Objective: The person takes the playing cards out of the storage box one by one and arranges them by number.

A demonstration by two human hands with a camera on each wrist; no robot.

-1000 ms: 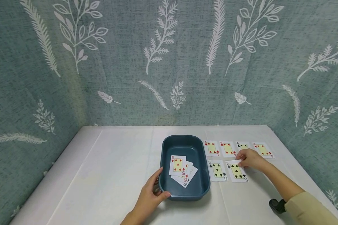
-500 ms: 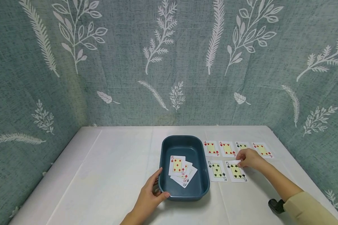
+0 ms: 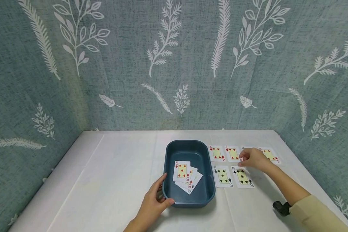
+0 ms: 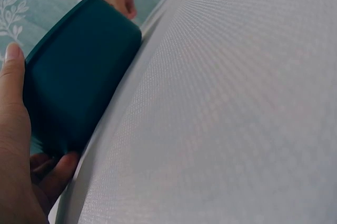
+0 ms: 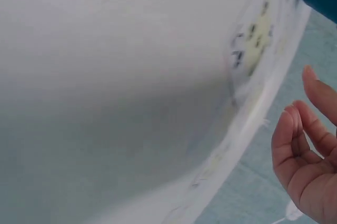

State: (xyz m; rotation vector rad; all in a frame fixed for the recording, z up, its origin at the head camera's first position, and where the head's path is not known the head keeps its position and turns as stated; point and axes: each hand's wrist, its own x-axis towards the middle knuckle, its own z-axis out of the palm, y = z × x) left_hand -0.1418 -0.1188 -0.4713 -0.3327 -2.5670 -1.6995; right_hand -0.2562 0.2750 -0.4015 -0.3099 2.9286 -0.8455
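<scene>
My left hand grips the near left corner of a dark blue rectangular tray, thumb at the rim and fingers along the outer wall. Inside the tray, a five of diamonds lies over a few other face-up playing cards. My right hand hovers with loosely bent fingers and nothing between them, just above the five of clubs. To that card's left lies the five of spades. The right wrist view shows thumb and fingertips apart.
Behind the fives runs a row of fours, with red ones at the left and a four of diamonds at the right; my right hand mostly covers a black four. A leaf-patterned cloth encloses the white table.
My right hand has let go of the five of clubs and lifted slightly up and left. The card stays on the table. My left hand and the tray have not moved.
</scene>
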